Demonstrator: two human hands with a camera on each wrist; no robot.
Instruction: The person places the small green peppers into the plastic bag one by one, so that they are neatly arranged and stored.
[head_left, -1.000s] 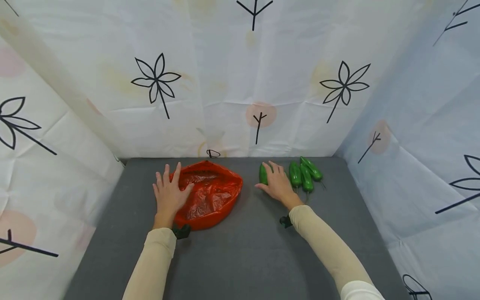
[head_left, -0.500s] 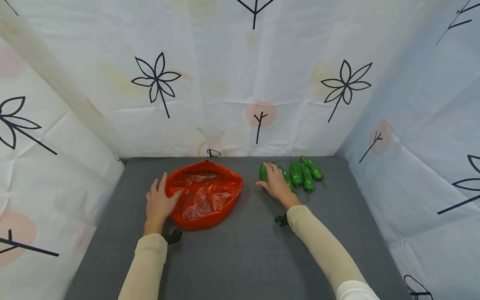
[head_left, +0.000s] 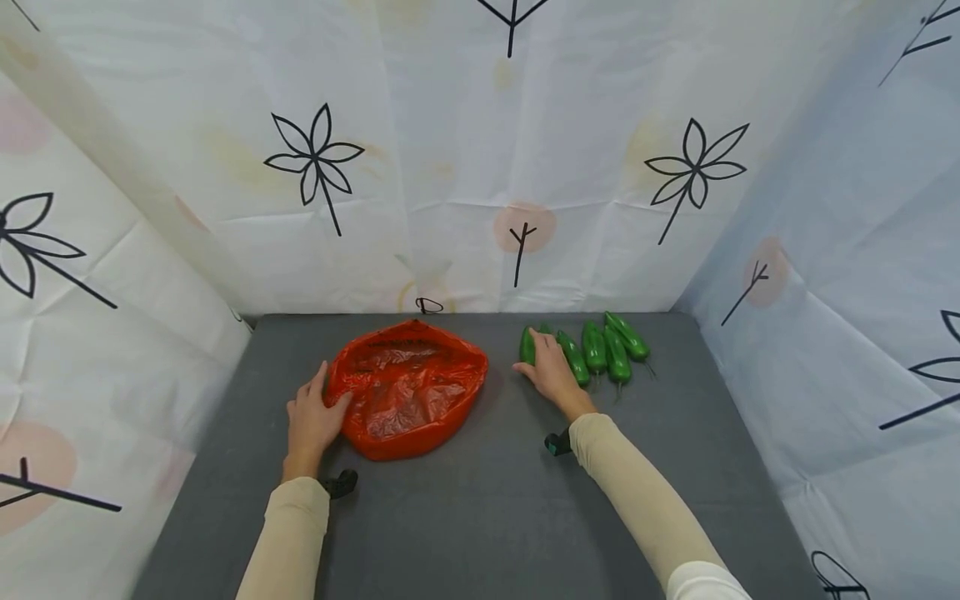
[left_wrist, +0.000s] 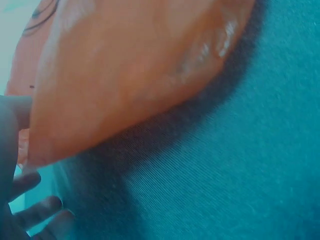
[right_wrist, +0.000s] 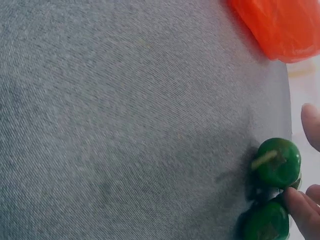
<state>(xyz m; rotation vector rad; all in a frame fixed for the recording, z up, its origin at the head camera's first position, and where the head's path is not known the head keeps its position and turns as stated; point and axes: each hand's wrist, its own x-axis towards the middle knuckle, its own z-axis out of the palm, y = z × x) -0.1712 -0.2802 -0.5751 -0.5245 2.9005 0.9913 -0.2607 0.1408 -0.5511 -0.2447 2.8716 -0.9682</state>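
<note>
A crinkled red plastic bag (head_left: 420, 375) lies spread on the grey table, its mouth wide. My left hand (head_left: 309, 425) is at its left rim, thumb over the near side and fingers along the outer edge. In the left wrist view, spread fingertips (left_wrist: 47, 204) show just below the bag's edge (left_wrist: 125, 90). My right hand (head_left: 553, 371) reaches over the leftmost green chili peppers (head_left: 527, 346). The right wrist view has a fingertip (right_wrist: 297, 205) between two peppers, touching the upper pepper (right_wrist: 277, 162), while the thumb stays apart from it. Several peppers are partly hidden by the hand.
More green peppers (head_left: 617, 358) lie in a loose row to the right of my right hand. Patterned white cloth (head_left: 450, 167) rises behind the grey table (head_left: 480, 525) and along both sides. Bare table separates bag and peppers.
My left hand has come down and left, from above the bag to its left rim. My right hand has shifted slightly, closing its spread fingers somewhat over the leftmost peppers.
</note>
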